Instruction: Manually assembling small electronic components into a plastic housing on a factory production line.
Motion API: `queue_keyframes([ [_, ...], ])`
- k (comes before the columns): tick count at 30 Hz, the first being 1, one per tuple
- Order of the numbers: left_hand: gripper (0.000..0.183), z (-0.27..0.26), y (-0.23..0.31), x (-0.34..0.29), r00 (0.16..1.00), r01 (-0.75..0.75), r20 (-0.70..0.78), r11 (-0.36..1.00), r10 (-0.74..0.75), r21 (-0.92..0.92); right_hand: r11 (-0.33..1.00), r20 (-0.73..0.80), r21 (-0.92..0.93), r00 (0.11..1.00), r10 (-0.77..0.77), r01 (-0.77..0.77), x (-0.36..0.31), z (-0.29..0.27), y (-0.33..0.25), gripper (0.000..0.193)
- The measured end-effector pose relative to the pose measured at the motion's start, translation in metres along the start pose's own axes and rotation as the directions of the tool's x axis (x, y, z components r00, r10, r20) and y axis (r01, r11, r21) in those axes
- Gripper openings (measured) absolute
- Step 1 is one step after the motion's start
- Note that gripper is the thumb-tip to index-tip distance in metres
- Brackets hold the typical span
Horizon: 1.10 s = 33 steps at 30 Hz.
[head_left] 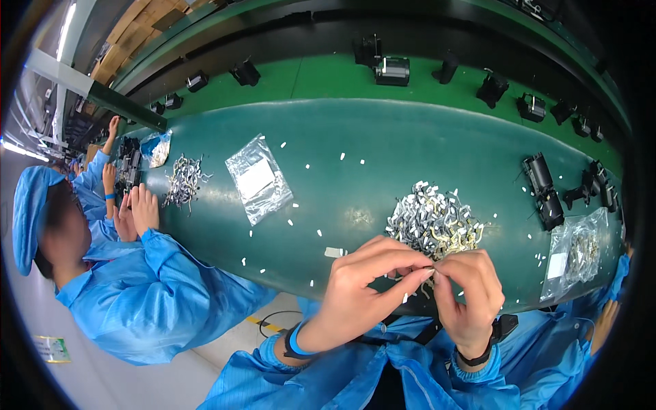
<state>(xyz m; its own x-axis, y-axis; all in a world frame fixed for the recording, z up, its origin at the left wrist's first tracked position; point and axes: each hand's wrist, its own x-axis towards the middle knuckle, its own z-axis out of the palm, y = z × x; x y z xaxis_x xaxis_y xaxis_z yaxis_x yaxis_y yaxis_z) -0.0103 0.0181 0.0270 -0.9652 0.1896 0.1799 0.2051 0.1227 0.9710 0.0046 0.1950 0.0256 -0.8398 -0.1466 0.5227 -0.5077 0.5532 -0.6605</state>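
Observation:
My left hand and my right hand meet fingertip to fingertip just above the near edge of the green table. Between their pinched thumbs and fingers is a short, thin dark wire, mostly covered by the fingertips. A small white piece shows just below my left thumb; whether it is joined to the wire I cannot tell. Directly beyond my hands lies a heaped pile of short wires, grey, black and yellowish, with small white connectors at their ends.
A clear plastic bag lies left of centre, with loose white bits scattered around. Black housings and a bag of wires are at the right. A co-worker sits left near another wire pile. Black units stand on the green strip beyond.

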Motion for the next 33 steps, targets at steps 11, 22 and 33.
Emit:
queue_keyframes([
  [11, 0.03, -0.002, 0.003, 0.008, 1.0, -0.001, 0.012, 0.996, 0.0, 0.089, 0.993, -0.07, -0.063, 0.993, 0.094, -0.099, -0.004, -0.009, 0.005, 0.022],
  [22, 0.047, -0.006, -0.022, 0.179, 0.867, -0.481, 0.29, 0.531, 0.404, 0.698, 0.993, -0.115, 0.002, 0.987, 0.117, -0.117, -0.005, -0.023, 0.009, 0.019],
  [33, 0.014, 0.037, -0.071, 0.262, 0.782, -0.527, 0.402, 0.162, 0.476, 0.834, 0.988, -0.092, 0.141, 0.993, 0.073, -0.059, -0.015, -0.027, 0.0, 0.013],
])
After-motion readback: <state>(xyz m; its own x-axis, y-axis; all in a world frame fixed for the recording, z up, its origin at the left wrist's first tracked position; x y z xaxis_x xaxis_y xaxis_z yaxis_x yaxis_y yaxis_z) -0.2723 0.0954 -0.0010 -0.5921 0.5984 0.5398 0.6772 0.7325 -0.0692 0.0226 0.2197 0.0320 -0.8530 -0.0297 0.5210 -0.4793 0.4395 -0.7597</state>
